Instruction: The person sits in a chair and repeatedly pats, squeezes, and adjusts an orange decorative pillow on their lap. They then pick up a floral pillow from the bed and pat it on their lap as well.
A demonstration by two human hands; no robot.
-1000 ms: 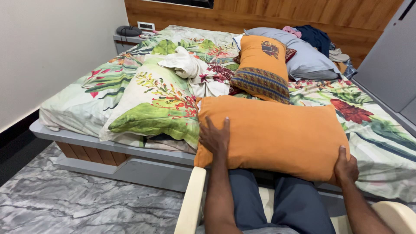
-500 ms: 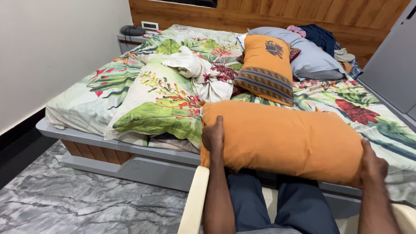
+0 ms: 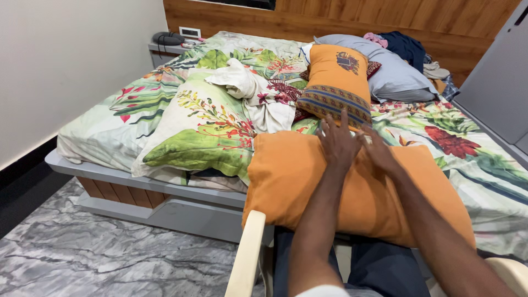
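A plain orange pillow (image 3: 286, 176) lies across my lap and the near edge of the bed. My left hand (image 3: 336, 142) rests flat on the pillow's far top edge with fingers spread. My right hand (image 3: 378, 151) lies right beside it, also on the top edge, fingers stretched forward. Neither hand grips anything. My legs in blue trousers (image 3: 379, 272) show below the pillow.
On the bed (image 3: 110, 124) with a floral sheet lie a floral pillow (image 3: 201, 135), a crumpled white cloth (image 3: 247, 88), a patterned orange pillow (image 3: 336, 85), a grey pillow (image 3: 393, 77) and clothes at the back right. A cream chair arm (image 3: 246, 253), grey marble floor and a grey wardrobe are around me.
Both hands left the pillow's two ends and came together on its top middle. The pillow dropped flatter onto my lap and the bed edge.
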